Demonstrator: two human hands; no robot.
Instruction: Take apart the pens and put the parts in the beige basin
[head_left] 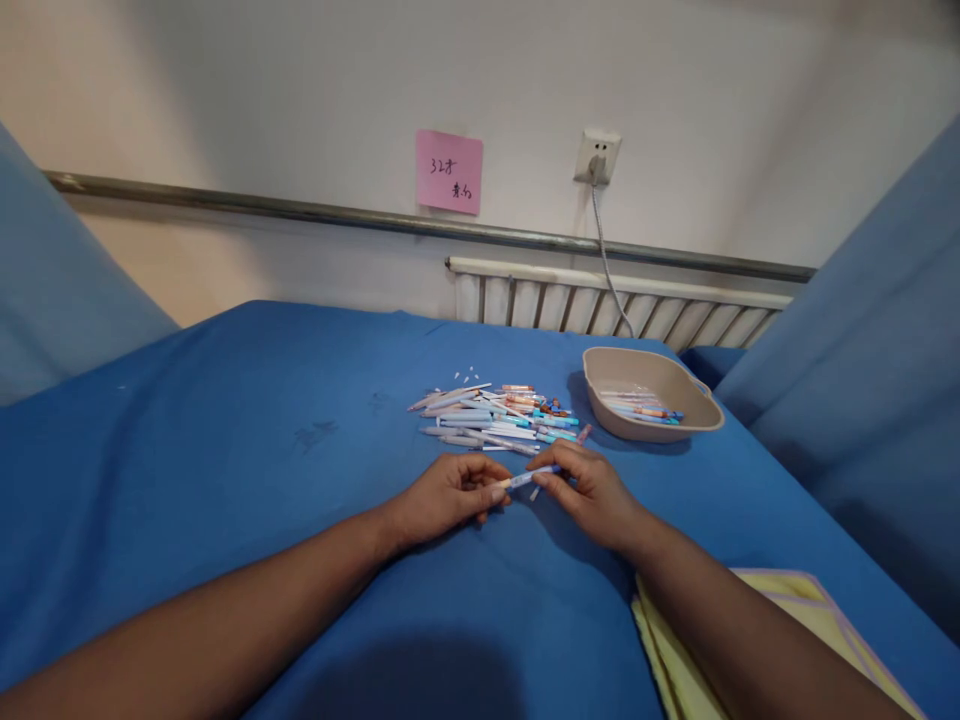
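Observation:
Between my two hands, above the blue cloth, is a pen (523,480) with a pale barrel and a darker blue right end. My left hand (461,488) pinches its left end between thumb and fingers. At the blue end, my right hand (581,487) is closed on it too. Just beyond the hands lies a pile of pen parts (487,418), with pale barrels, thin white tubes and blue, teal and orange pieces. A few tiny white pieces (466,377) are scattered behind the pile. A small clear-and-white piece lies partly hidden beneath my right hand.
A beige plastic basin (637,365) holding several pens (645,408) stands to the right of the pile. A folded yellow cloth (795,590) lies under my right forearm. Behind are a radiator (615,295), a metal rail (300,208) and a plugged-in cable (604,235); blue curtains hang on both sides.

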